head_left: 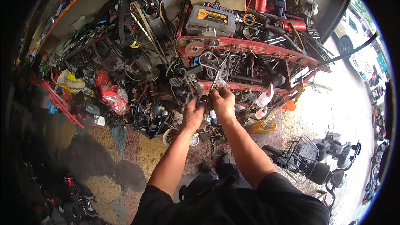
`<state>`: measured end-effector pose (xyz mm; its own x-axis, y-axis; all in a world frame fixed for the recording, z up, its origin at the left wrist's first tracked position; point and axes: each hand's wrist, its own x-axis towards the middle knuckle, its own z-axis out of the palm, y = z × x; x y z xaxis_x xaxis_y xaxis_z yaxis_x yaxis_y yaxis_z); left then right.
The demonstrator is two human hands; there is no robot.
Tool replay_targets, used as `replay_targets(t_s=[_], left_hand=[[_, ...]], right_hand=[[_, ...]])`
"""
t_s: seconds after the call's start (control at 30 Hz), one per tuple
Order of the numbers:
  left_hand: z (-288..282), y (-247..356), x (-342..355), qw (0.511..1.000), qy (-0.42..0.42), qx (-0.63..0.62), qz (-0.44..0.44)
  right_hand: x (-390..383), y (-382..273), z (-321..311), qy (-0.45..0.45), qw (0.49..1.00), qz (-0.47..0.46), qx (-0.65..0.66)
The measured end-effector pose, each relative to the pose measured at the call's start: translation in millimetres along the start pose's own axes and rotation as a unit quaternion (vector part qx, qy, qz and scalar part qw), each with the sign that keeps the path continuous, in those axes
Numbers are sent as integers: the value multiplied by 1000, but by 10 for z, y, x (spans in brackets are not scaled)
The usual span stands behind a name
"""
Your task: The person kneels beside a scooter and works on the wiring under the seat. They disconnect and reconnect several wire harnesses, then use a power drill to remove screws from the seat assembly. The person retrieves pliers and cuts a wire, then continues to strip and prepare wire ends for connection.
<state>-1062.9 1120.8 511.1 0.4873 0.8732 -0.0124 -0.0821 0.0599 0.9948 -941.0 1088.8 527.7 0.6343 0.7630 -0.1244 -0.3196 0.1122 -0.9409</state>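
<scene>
My left hand and my right hand are close together at the front of a cluttered red metal rack. Both have their fingers closed around dark metal at their fingertips; I cannot make out exactly what it is. A long silver metal tool rises from beside my right fingertips into the tools lying on the rack. A grey metal piece stands just above my left fingers. A white bottle with a red top is to the right of my right hand.
A plastic case, spray cans and tools fill the rack's top. Piled parts, hoses and red bags lie to the left. An electric scooter with a basket stands at lower right on the floor. A white car is outside the doorway.
</scene>
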Motion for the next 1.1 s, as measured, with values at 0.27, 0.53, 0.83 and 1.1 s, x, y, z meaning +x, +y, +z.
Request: replay_targets(t_s=[0.27, 0.53, 0.83, 1.1], left_hand=[[309, 7, -107, 994, -95, -31, -37], [547, -17, -99, 991, -39, 127, 11], [521, -194, 101, 984, -74, 160, 30], [365, -345, 217, 999, -1, 3, 36]], right_hand=[[193, 49, -457, -12, 996, -15, -85], [200, -167, -685, -20, 990, 135, -34], [294, -97, -686, 21, 977, 196, 84], [161, 2, -561, 26, 991, 127, -44]])
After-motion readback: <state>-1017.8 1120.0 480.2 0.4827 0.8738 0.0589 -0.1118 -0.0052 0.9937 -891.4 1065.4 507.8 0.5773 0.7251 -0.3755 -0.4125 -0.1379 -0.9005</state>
